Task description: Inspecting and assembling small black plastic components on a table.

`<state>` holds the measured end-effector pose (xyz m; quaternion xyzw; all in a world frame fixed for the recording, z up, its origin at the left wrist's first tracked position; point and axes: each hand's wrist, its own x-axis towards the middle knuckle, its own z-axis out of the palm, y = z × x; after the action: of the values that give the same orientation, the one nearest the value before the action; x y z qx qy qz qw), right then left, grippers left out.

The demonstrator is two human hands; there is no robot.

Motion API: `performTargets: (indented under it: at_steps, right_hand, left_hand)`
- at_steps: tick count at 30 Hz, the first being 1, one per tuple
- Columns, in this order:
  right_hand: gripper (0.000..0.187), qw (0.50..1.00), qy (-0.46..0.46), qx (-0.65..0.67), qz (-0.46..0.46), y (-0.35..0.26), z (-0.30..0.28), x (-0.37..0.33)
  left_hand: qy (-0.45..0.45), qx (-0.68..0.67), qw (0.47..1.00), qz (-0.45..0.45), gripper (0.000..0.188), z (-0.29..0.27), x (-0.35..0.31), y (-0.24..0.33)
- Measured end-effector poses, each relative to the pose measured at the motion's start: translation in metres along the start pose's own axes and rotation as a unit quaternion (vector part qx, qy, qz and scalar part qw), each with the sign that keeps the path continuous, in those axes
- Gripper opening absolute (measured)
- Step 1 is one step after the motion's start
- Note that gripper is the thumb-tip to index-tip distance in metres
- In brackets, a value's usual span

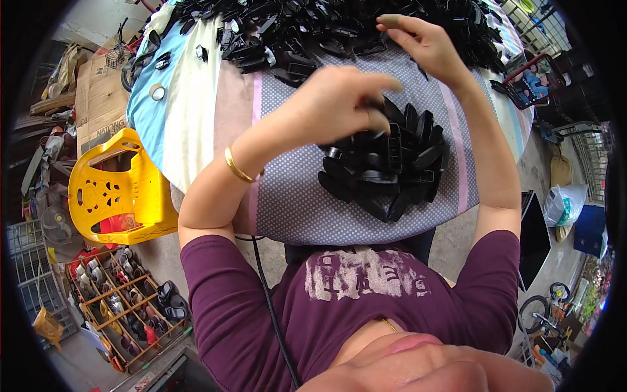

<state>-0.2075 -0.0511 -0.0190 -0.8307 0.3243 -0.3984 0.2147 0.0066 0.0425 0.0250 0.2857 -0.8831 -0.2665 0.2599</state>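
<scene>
My left hand, a gold bangle on its wrist, hovers over the upper left of a near pile of glossy black strap-like pieces. Some of these pieces carry a rectangular buckle. The hand is slightly blurred; its thumb and forefinger stand apart with no piece visible between them. Farther off, my right hand reaches to the edge of a big heap of similar black pieces. Its fingers are stretched and apart, and a tan wrap covers one fingertip. Nothing shows in its grasp.
A patterned cloth covers the round table. A roll of tape lies at its left, a phone stands at its right edge. Beside the table are a yellow plastic chair and a shoe rack. A black cable hangs before me.
</scene>
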Motion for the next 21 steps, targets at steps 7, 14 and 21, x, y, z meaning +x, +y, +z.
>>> performTargets:
  at_steps: [7, 14, 21]
  right_hand:
    - [0.030, 0.911, -0.074, -0.402, -0.052, -0.019, 0.041, 0.000]
    - [0.033, 0.930, -0.116, -0.347, 0.008, -0.036, 0.031, -0.007]
    - [0.024, 0.952, 0.070, 0.269, 0.128, -0.029, 0.013, -0.009]
  left_hand:
    - [-0.033, 0.107, 0.992, 0.058, 0.027, -0.020, -0.002, -0.013]
    - [-0.001, 0.367, 0.926, -0.090, 0.026, -0.032, -0.013, -0.058]
    - [0.172, 0.291, 0.941, 0.020, 0.019, -0.001, 0.001, -0.067]
